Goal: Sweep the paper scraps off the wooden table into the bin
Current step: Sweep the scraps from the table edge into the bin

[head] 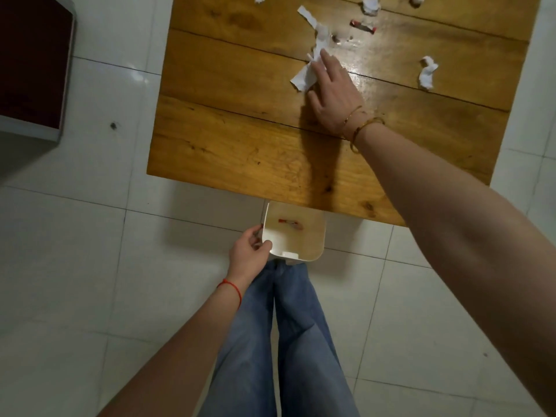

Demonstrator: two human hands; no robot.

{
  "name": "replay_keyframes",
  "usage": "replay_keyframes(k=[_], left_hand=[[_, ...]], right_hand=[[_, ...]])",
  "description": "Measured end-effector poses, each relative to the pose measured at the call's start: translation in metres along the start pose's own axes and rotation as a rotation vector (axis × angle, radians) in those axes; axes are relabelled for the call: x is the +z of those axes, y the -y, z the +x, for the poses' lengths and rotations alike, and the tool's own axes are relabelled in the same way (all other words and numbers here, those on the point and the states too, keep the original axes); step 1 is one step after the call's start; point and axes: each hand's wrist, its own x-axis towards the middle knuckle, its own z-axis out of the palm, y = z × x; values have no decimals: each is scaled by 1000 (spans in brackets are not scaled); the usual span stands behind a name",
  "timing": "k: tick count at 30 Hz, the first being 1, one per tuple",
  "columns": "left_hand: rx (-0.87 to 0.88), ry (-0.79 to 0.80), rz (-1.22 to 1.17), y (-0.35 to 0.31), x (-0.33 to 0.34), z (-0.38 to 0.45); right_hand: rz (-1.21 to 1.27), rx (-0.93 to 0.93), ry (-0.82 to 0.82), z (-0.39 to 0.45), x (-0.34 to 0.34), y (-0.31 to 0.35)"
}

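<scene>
Head view: a long torn white paper scrap (307, 75) is pinned mid-table under the flat, spread right hand (332, 91), its length running away from the near edge. Straight below that edge, the white bin (296, 254) is gripped at its rim by the left hand (249, 254). More crumpled scraps (427, 73) are left farther out on the wooden table (240, 152).

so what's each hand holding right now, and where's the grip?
Left hand grips the white bin by its left rim. Right hand holds nothing; it lies flat, fingers on a paper scrap on the wooden table.
</scene>
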Motion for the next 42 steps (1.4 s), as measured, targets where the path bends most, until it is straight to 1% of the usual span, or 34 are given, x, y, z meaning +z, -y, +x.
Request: replay_keyframes(k=[4, 8, 14, 18, 21, 24, 31, 33, 38, 42], left_hand=[[23, 24, -2, 1, -3, 3], [13, 29, 12, 0, -7, 4], [-16, 16, 64, -2, -9, 2], [-36, 0, 71, -4, -5, -3], [-40, -25, 78, -3, -3, -9], [-38, -44, 88, -3, 0, -17], [-34, -31, 44, -1, -3, -46], [-21, -49, 45, -5, -5, -56], [-39, -59, 42, -7, -11, -55], [-16, -61, 45, -7, -20, -47]], right_hand=[[9, -35, 56, 15, 0, 3], [-6, -84, 68, -7, 8, 9], [-51, -207, 158, -100, 36, 30], [-47, -330, 240, -169, 61, 46], [-2, -382, 282, -205, 75, 55], [44, -357, 278, -227, 79, 60], [182, -195, 111, -254, 59, 65], [191, -148, 96, -258, 51, 65], [151, -88, 79, -238, 43, 66], [146, -63, 29, -223, 40, 69]])
